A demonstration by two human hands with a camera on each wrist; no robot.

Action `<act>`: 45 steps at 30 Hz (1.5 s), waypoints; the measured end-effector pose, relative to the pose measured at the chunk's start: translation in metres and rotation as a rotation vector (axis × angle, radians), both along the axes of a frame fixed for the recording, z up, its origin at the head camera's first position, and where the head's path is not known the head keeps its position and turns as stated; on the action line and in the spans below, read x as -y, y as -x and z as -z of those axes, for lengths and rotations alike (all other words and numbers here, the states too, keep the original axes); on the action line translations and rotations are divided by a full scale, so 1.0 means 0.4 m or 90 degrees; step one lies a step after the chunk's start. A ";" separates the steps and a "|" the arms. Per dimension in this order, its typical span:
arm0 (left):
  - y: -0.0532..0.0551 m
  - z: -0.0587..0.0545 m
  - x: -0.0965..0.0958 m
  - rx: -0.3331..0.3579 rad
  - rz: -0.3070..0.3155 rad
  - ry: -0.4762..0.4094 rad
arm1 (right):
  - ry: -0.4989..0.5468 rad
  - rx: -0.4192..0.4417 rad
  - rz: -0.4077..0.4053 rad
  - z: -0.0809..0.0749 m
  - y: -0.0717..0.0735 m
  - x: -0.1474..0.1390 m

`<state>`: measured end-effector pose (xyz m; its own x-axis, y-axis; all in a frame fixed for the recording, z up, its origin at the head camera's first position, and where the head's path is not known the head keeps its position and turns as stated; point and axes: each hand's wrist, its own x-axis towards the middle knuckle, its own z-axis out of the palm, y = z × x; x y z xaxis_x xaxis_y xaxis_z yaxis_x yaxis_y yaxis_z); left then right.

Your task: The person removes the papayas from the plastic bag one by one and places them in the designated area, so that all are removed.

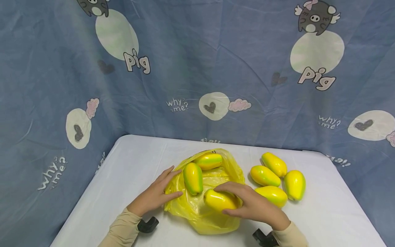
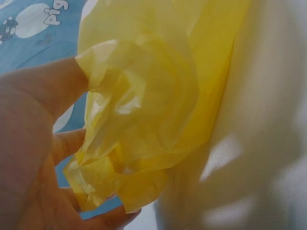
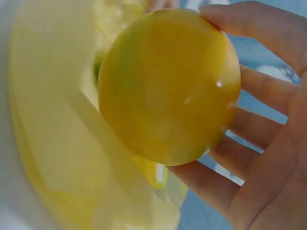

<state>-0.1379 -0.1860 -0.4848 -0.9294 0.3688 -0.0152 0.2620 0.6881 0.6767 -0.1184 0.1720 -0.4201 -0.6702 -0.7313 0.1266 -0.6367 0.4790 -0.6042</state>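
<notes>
My right hand point(image 1: 254, 204) holds a yellow-green mango point(image 1: 219, 200) between thumb and fingers, over the near right part of a yellow plastic bag point(image 1: 203, 219). In the right wrist view, the mango point(image 3: 168, 91) fills the middle, seen end-on, with fingertips along its side. Two more mangoes lie inside the bag, one upright at the left point(image 1: 193, 178) and one crosswise at the back point(image 1: 209, 161). At the bag's left side, my left hand point(image 1: 157, 192) rests with fingers spread and fairly straight. Crumpled film point(image 2: 129, 110) partly covers its fingertips in the left wrist view.
Several mangoes point(image 1: 264, 175) lie grouped on the white table point(image 1: 139, 154) to the right of the bag. Black wrist mounts point(image 1: 148, 225) sit at both sleeves. Behind the table hangs a blue printed cloth point(image 1: 185, 68).
</notes>
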 end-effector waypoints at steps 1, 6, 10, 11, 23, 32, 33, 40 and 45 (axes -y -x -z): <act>0.000 0.000 0.000 0.000 0.000 0.000 | 0.011 -0.003 0.015 -0.002 -0.002 -0.009; 0.001 0.003 0.000 0.002 -0.002 -0.003 | 0.058 -0.026 0.089 -0.006 -0.007 -0.056; 0.002 0.006 0.000 0.005 -0.004 -0.004 | 0.082 -0.035 0.150 -0.003 -0.013 -0.100; 0.002 0.006 0.000 0.007 -0.004 -0.005 | 0.085 -0.038 0.165 -0.002 -0.014 -0.111; 0.004 0.007 -0.001 0.009 -0.001 -0.004 | 0.050 -0.089 0.316 -0.004 -0.014 -0.252; 0.003 0.003 -0.001 0.009 -0.003 -0.004 | 0.015 -0.060 0.384 -0.029 -0.022 -0.346; 0.003 0.003 -0.001 0.010 -0.003 -0.004 | 0.012 -0.057 0.391 -0.032 -0.023 -0.354; 0.003 0.004 -0.001 0.012 -0.006 -0.008 | -0.006 -0.045 0.423 -0.034 -0.029 -0.391; 0.003 0.006 0.000 0.010 -0.004 -0.007 | -0.016 -0.027 0.427 -0.032 -0.035 -0.409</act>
<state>-0.1393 -0.1859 -0.4870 -0.9312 0.3634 -0.0263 0.2469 0.6825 0.6880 -0.1042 0.3354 -0.4074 -0.9752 -0.1617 0.1512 -0.2196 0.7927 -0.5687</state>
